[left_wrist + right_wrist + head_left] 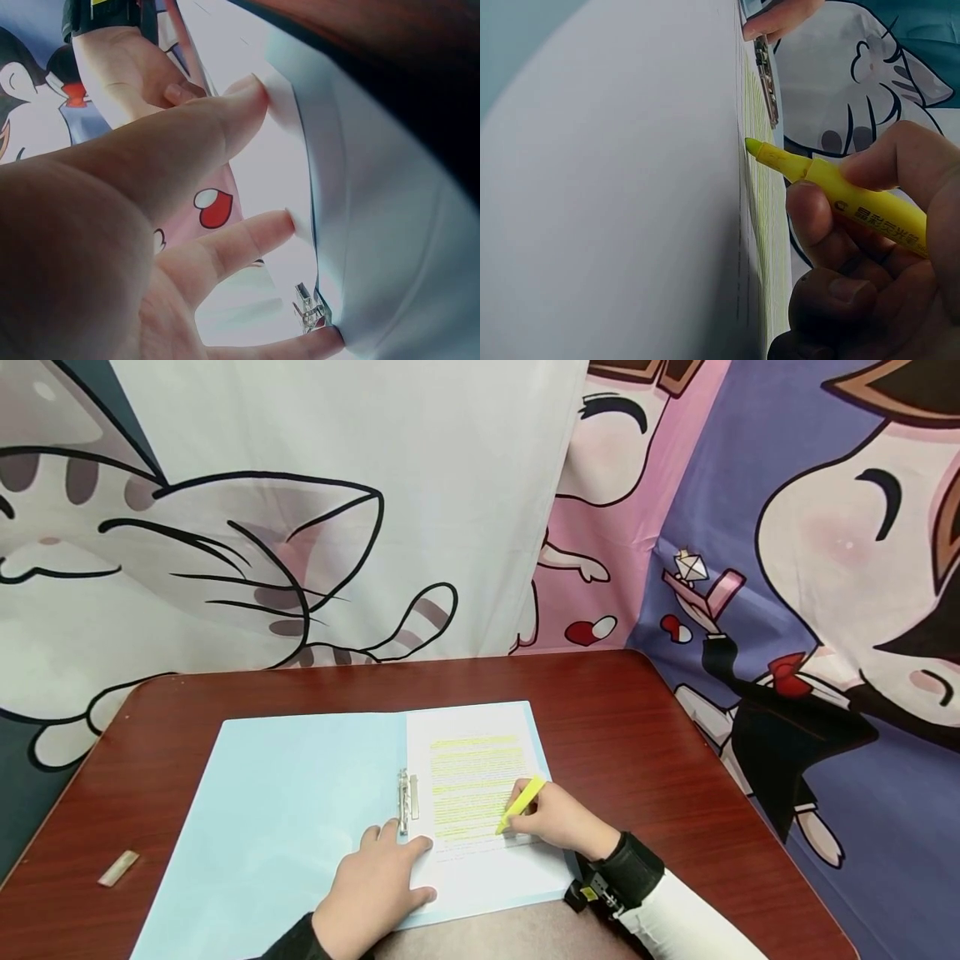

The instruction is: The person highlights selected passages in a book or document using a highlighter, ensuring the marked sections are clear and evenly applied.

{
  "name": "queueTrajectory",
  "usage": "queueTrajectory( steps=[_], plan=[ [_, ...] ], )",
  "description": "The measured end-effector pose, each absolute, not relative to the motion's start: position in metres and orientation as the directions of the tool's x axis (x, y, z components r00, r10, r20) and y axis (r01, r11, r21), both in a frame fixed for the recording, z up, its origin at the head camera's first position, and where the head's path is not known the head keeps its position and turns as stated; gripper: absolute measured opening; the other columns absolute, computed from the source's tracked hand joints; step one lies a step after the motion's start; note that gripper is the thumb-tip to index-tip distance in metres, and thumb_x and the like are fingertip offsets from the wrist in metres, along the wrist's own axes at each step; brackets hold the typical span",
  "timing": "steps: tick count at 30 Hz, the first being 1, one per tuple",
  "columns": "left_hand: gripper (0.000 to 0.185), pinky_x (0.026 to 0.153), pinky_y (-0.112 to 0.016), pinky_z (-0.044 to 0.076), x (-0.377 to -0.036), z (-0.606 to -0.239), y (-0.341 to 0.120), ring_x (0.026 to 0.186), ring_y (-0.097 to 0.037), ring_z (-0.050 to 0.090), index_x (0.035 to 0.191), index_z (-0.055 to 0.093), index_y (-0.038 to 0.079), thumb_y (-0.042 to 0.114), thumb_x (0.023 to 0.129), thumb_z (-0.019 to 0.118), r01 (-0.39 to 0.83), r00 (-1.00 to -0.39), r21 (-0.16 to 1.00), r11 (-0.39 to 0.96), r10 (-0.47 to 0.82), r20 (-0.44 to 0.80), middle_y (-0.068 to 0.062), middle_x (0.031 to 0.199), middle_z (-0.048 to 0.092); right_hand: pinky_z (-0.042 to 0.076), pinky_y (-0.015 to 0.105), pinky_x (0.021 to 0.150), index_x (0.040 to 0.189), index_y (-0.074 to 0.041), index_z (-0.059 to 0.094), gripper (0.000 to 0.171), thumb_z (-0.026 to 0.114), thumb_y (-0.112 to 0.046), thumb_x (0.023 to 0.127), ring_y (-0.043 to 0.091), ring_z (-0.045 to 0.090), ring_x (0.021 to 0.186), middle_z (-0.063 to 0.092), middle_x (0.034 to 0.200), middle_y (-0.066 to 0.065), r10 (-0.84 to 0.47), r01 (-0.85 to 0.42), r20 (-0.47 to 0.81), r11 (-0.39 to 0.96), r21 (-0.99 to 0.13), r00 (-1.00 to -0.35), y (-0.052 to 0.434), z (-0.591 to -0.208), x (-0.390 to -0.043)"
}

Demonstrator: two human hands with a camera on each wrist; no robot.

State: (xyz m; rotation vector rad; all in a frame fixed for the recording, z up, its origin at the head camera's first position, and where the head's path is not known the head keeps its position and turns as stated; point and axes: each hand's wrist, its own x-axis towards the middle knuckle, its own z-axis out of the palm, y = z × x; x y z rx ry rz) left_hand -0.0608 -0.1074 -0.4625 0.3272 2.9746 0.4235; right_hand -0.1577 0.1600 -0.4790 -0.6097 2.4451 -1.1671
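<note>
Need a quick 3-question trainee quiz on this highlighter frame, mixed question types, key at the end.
1. True or false: the right hand grips a yellow highlighter with its tip at the printed page.
2. Where do the left hand's fingers rest? A) on the small tan object at the table's left edge B) on the page's lower left, beside the metal clip C) on the bare table
3. What colour is the open folder under the page?

Key: 1 true; 2 B; 3 light blue.
</note>
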Motion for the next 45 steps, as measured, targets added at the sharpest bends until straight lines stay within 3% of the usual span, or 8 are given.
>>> queueTrajectory(
  steps=[15, 45],
  plan=[
    [0.055, 0.054, -0.043, 0.045, -0.061, -0.463, -0.107, 0.096, -0.035, 0.053, 0.117, 0.070, 0.023, 0.049, 0.071, 0.086, 0.188, -0.969, 0.290, 0.938, 0.226, -0.101, -0.019, 0.120, 0.057, 0.029, 0.024, 0.048, 0.083, -0.010, 0.059, 0.011, 0.068, -0.004, 0.087, 0.011, 0.033, 0.052, 0.061, 0.077, 0.001, -0.514, -0.195, -0.140, 0.544, -0.816, -0.846, 0.168, -0.476, -0.156],
    [0.056, 0.056, -0.045, 0.047, -0.062, -0.462, -0.106, 0.099, -0.036, 0.054, 0.117, 0.070, 0.023, 0.050, 0.070, 0.086, 0.187, -0.970, 0.262, 0.947, 0.220, -0.104, -0.019, 0.122, 0.057, 0.030, 0.023, 0.049, 0.084, -0.014, 0.060, 0.011, 0.069, -0.007, 0.087, 0.012, 0.035, 0.055, 0.063, 0.079, -0.002, -0.481, -0.193, -0.134, 0.570, -0.799, -0.866, 0.183, -0.481, -0.158]
  ],
)
